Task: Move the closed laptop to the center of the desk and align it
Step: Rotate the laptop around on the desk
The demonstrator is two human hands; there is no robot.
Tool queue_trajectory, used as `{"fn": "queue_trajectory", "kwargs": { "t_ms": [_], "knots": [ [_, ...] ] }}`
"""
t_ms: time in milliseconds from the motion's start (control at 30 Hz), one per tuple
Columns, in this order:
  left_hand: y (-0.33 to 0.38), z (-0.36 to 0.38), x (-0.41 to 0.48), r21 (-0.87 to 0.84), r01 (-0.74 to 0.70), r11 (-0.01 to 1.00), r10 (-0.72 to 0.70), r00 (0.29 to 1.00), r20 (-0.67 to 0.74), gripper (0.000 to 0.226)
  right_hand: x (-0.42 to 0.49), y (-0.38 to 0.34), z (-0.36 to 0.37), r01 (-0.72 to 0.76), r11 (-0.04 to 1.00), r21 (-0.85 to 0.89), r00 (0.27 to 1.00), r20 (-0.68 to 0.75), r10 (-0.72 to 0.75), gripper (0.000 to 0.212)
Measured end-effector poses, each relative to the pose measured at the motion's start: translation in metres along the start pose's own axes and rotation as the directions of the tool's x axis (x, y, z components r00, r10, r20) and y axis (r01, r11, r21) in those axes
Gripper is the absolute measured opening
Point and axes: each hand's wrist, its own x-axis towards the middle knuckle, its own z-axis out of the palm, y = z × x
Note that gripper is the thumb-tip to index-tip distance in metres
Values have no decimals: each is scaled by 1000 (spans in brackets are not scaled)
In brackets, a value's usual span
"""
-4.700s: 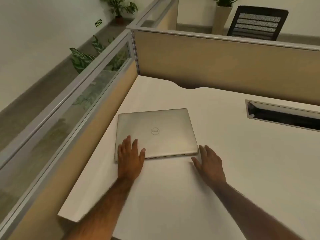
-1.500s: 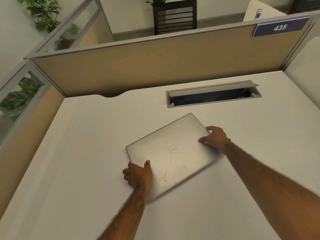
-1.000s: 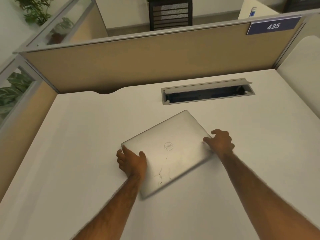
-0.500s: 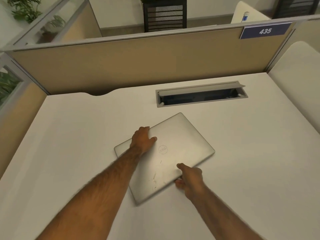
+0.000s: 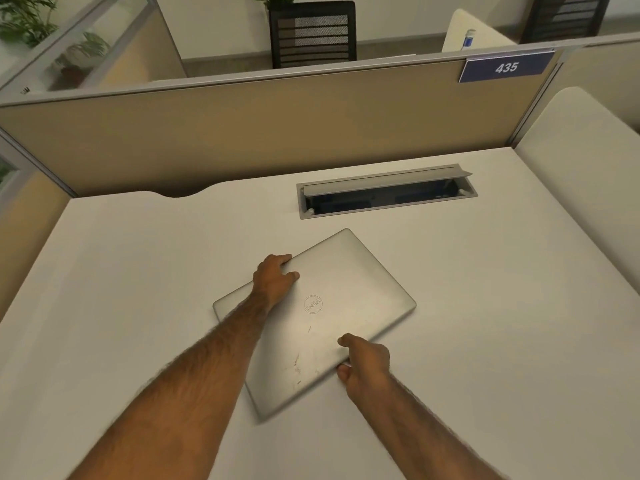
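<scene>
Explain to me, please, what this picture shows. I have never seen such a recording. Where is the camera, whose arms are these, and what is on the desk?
No machine is here. A person wears one wide-angle camera on the head; it looks forward and down, so both bare arms reach in from the bottom of the picture.

On the white desk lies a closed silver Dell laptop, near the middle but turned at an angle to the desk's edges, so it is not yet aligned. The left hand grips its far left edge. The right hand pinches its near right edge, thumb on top.

Behind the laptop, an open cable box is set into the desk. A beige partition stands at the back, with a blue sign reading 435. Beyond it are a black chair and plants.
</scene>
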Motion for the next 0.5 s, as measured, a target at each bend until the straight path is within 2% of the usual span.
{"fn": "queue_trajectory", "kwargs": {
  "t_ms": [267, 367, 400, 500],
  "knots": [
    [-19, -3, -4, -133, 57, 990, -61, 998, -33, 54, 4, -2, -4, 43, 998, -48, 999, -24, -44, 25],
    [-22, -7, -10, -173, 77, 982, -88, 995, -55, 55, 7, -8, 0, 66, 996, -58, 997, -22, -67, 21],
    [-24, -8, -12, -189, 88, 978, -100, 993, -57, 56, 6, -12, 4, 82, 995, -52, 996, -28, -83, 24],
    [-32, -8, -17, -219, 119, 968, -136, 989, -64, 57, 19, -16, 12, 161, 982, -100, 983, -69, -168, 63]
  ]
}}
